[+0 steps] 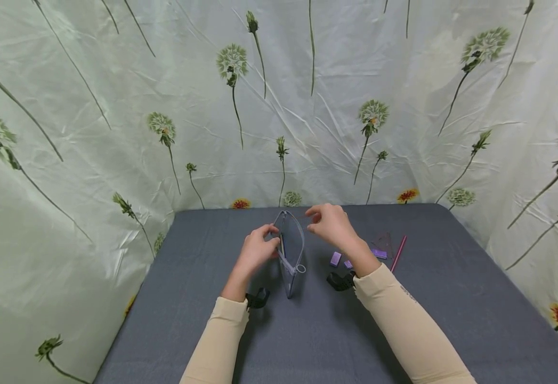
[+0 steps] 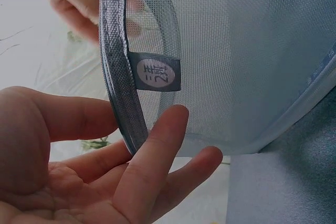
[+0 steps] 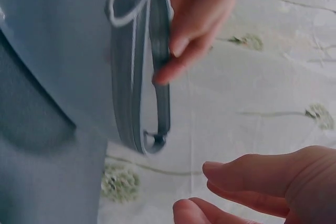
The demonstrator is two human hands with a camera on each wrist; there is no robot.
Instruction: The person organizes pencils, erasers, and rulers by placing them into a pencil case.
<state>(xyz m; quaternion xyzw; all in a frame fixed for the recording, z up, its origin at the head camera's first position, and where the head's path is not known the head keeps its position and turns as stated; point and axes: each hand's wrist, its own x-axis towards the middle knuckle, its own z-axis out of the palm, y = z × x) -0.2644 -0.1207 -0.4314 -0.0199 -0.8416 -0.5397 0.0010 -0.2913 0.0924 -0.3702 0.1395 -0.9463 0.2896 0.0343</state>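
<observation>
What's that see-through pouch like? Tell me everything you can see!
The pouch is bluish-gray and looks like mesh, with a thicker woven rim, a label with writing, and a ring at one end. It's upright and gapes open at the top. The left hand pinches its rim. I can't tell whether it touches the gray table.

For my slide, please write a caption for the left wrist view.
Left hand holds mesh pouch by rim, near label.

Soft, even light is filling the head view, leaving faint shadows on the grey table [image 1: 307,346] around six o'clock and pale sheen along the curtain's [image 1: 307,128] creases. The left wrist view is washing out at ten o'clock. In the right, the pouch [image 3: 68,61] is looking dim toward ten, and the curtain is blurring at three.
</observation>
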